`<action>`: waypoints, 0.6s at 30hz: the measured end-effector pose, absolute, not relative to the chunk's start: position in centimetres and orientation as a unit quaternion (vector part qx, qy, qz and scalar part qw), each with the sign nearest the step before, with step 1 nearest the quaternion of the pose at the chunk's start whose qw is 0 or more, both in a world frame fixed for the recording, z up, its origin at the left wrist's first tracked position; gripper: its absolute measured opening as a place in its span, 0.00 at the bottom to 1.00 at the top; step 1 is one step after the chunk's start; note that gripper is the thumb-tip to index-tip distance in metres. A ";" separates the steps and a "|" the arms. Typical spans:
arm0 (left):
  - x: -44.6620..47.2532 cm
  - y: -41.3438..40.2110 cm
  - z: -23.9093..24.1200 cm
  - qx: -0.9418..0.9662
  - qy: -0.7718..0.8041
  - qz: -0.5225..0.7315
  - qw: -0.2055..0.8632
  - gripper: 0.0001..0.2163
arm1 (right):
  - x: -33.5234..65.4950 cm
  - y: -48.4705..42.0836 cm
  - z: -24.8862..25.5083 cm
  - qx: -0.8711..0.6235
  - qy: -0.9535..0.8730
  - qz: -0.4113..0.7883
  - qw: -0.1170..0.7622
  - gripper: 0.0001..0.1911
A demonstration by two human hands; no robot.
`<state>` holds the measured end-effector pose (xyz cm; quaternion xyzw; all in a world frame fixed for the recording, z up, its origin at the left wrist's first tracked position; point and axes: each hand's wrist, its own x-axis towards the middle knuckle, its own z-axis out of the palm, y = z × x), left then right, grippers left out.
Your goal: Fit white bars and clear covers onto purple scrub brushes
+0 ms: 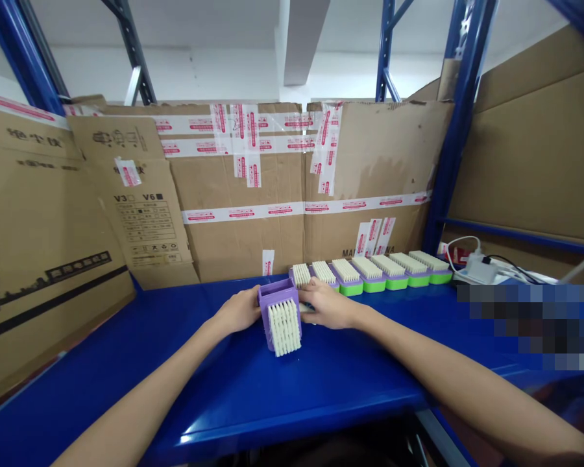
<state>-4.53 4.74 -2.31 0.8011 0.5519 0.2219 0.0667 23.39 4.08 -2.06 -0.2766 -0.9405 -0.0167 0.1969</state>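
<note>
A purple scrub brush (281, 316) with white bristles stands on its end on the blue table (253, 395), bristles facing me. My left hand (240, 309) grips its left side and my right hand (327, 303) grips its right side, fingers curled around it. Just behind my right hand a row of several brushes (370, 270) with purple and green bodies lies bristles up, running to the right along the cardboard wall.
Taped cardboard sheets (282, 188) wall the back and both sides of the table. A white power strip with cables (477, 267) lies at the right end of the brush row. Blue rack posts (460, 123) rise at the right. The table's front edge is close to me.
</note>
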 end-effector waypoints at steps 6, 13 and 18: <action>-4.4 4.4 -1.8 0.801 0.569 0.172 0.066 0.12 | 23.4 3.6 -1.9 -0.283 -0.942 -0.005 0.182 0.04; -3.8 3.9 -1.7 0.794 0.591 0.127 0.063 0.13 | 23.4 3.7 -2.0 -0.292 -0.936 -0.011 0.198 0.08; -4.4 4.4 -2.0 0.785 0.601 0.131 0.072 0.10 | 23.4 4.1 -2.2 -0.281 -0.933 -0.018 0.225 0.07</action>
